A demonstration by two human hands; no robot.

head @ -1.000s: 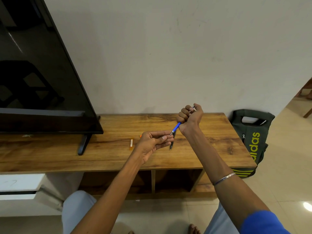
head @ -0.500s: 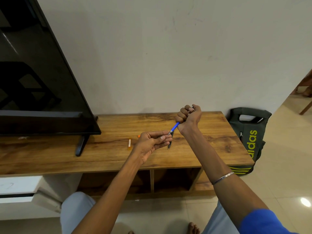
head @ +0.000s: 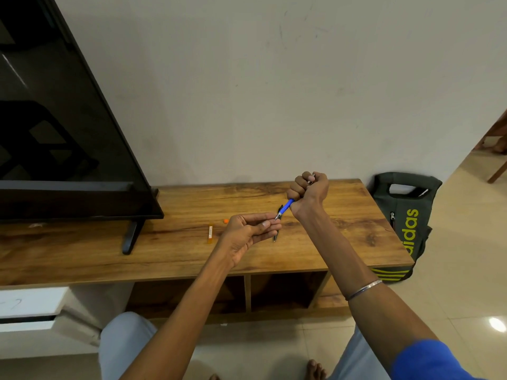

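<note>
- Knees (head: 126,341) at the bottom edge: the person sits low facing the tabletop (head: 343,242), so both arms reach up and forward.
- Bangle (head: 363,289) sits on the right forearm, away from the work.
- Left hand (head: 248,231): grip together, thumb and forefinger pinched on the pen's tip, other fingers loose underneath. It is likely steadying or working the tip end. Can't tell if a small part sits between the fingertips.
- Dark pen (head: 276,234) lies flat on the tabletop just under the left fingers, untouched. Parked spare, I'd guess.
- Pen (head: 286,207), blue: in the air over mid-tabletop, spanning both hands, tip slanting down toward the left one.
- Right hand (head: 308,192): grip clamped, a full fist round the upper barrel, thumb at the rear end. The fist probably anchors the barrel while the left hand does the fine work.
- Orange tube (head: 210,234) and orange cap (head: 225,221) lie apart on the tabletop, left of the hands and within reach.
- TV (head: 68,133) stands far left on its foot. Bag (head: 406,215) sits on the floor against the right end.
</note>
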